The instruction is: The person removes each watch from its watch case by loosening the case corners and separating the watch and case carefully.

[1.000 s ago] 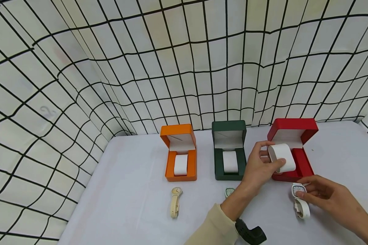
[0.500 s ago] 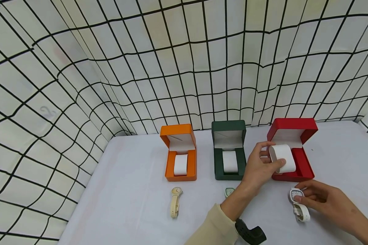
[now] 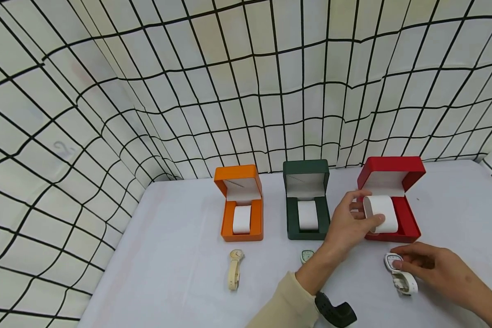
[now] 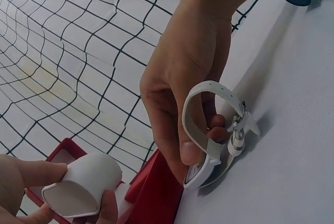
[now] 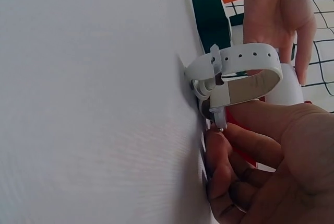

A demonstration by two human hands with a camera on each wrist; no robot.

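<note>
My left hand (image 3: 348, 225) grips a white watch cushion (image 3: 383, 213) between thumb and fingers, over the front of an opened red watch box (image 3: 407, 223). In the left wrist view the cushion (image 4: 86, 185) shows as a hollow-ended roll. Down at the right, my right hand (image 3: 443, 271) pinches a white watch (image 3: 395, 262) by its case, thumb over the dial. Its buckled strap (image 5: 250, 59) makes a loop, seen in the right wrist view near the cloth. The watch is in front of the red box.
An orange box (image 3: 227, 218) and a green box (image 3: 293, 218) stand opened, each with a white cushion inside. A cream watch (image 3: 233, 271) lies before the orange box. A pale green watch (image 3: 306, 256) is partly hidden by my left arm. Black-gridded netting (image 3: 270, 109) borders the table (image 3: 168, 255).
My right hand has brought the white watch slightly down and left, off the red box's front edge. My left hand and the cushion have shifted slightly right.
</note>
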